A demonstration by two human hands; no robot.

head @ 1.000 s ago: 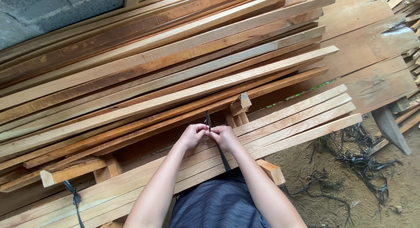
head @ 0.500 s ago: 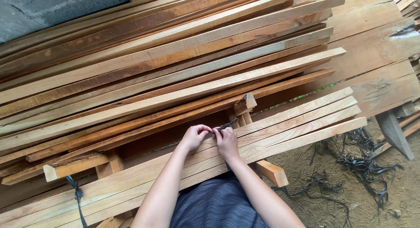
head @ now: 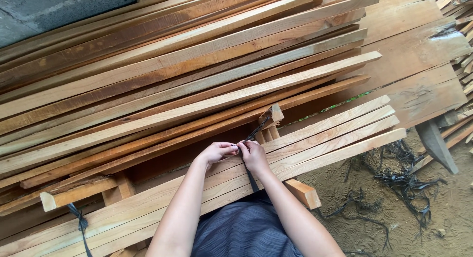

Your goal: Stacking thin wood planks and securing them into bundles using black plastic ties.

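Note:
A bundle of light wooden slats (head: 340,138) lies across in front of me, resting on short wooden blocks (head: 301,193). A black strap (head: 257,134) runs around the bundle near its middle and up toward a small block end (head: 272,114). My left hand (head: 217,151) and my right hand (head: 253,156) meet on top of the slats, both with fingers closed on the strap, knuckles almost touching.
A large stack of long reddish and pale planks (head: 187,69) fills the area behind the bundle. Wide boards (head: 419,50) lie at the right. Loose black strap scraps (head: 404,183) lie on the dirt ground. Another black strap (head: 81,225) hangs at the lower left.
My hands have stayed together on the strap, with small shifts of the fingers; the strap end now stretches up toward the block. The view has drifted slightly.

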